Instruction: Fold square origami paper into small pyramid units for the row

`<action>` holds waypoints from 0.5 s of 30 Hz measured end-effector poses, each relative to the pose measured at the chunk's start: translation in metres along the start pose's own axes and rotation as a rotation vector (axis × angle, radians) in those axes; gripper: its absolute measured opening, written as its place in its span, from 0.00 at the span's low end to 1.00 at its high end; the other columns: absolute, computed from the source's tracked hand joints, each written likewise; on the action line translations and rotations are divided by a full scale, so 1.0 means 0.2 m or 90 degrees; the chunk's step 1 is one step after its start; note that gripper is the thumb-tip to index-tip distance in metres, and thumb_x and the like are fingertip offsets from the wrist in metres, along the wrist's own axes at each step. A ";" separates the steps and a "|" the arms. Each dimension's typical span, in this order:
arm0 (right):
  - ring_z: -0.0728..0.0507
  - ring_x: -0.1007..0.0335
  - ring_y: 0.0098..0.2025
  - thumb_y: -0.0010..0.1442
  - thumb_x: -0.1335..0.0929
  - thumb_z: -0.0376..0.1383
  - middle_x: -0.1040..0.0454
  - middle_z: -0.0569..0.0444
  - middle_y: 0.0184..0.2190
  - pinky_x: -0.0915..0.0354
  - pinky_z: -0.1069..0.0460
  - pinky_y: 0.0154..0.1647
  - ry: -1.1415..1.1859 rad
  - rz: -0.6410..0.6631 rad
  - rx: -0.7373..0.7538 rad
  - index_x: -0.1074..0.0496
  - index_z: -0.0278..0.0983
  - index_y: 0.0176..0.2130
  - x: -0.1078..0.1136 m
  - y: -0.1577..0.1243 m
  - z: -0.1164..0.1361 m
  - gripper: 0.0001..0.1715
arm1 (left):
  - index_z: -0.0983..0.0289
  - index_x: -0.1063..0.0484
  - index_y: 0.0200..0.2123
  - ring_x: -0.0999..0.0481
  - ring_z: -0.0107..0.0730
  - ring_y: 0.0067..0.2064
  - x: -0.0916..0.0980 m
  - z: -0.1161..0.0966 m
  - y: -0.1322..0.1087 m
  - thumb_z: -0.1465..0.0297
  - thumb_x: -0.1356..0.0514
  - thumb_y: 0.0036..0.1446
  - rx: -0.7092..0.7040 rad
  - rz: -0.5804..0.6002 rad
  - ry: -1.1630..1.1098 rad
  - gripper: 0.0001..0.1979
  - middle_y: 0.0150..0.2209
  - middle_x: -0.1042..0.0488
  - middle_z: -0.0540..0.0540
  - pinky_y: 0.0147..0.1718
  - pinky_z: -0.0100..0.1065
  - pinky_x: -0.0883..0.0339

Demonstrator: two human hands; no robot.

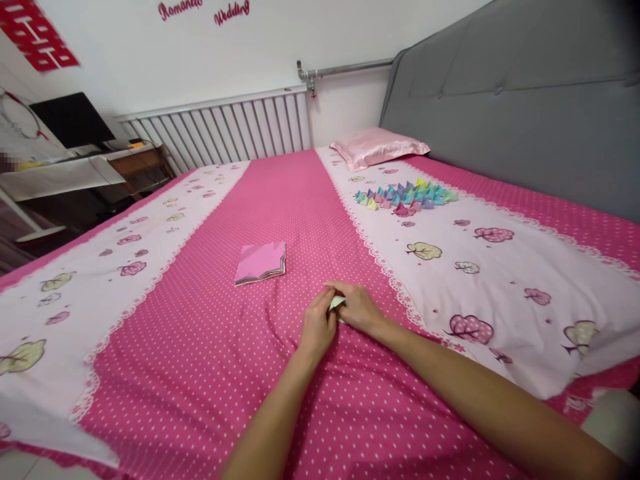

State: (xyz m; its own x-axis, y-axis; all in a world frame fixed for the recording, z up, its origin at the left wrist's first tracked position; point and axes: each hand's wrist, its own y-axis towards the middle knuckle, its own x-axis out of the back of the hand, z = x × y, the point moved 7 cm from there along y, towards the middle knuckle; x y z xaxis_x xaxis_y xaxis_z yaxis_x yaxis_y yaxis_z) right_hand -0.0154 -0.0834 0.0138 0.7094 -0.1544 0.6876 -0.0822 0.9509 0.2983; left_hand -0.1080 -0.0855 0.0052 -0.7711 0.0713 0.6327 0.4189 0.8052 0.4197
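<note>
Both my hands meet low over the middle of the bed, around a small pale green piece of paper [337,303]. My left hand [319,325] pinches it from the left, fingers closed. From the right, my right hand [358,307] grips the same paper, its fingers bent over the top. Most of the paper is hidden by the fingers, so its folded shape cannot be made out. Beyond my left hand lies a stack of square coloured paper [261,260] with a pink sheet on top. Several small folded paper pieces [407,195] in mixed colours sit in rows further off to the right.
A pink dotted bedspread [200,333] with printed white bands covers the bed. A pink pillow [380,147] lies by the grey headboard [515,100]. Behind the bed is a radiator [220,123]; a desk [65,177] with a monitor [73,120] stands at the left.
</note>
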 end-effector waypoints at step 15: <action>0.44 0.29 0.42 0.51 0.37 0.29 0.25 0.52 0.42 0.37 0.51 0.44 -0.008 -0.001 -0.002 0.31 0.39 0.47 0.00 0.00 0.00 0.23 | 0.65 0.32 0.46 0.32 0.37 0.50 0.00 -0.01 0.00 0.83 0.51 0.48 0.001 0.002 -0.005 0.22 0.45 0.28 0.58 0.51 0.41 0.39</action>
State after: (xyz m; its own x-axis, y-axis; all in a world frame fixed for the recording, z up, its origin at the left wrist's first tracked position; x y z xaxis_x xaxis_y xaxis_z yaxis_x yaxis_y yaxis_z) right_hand -0.0155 -0.0835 0.0137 0.7012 -0.1591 0.6950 -0.0790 0.9514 0.2975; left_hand -0.1076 -0.0863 0.0064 -0.7734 0.0782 0.6290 0.4202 0.8062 0.4165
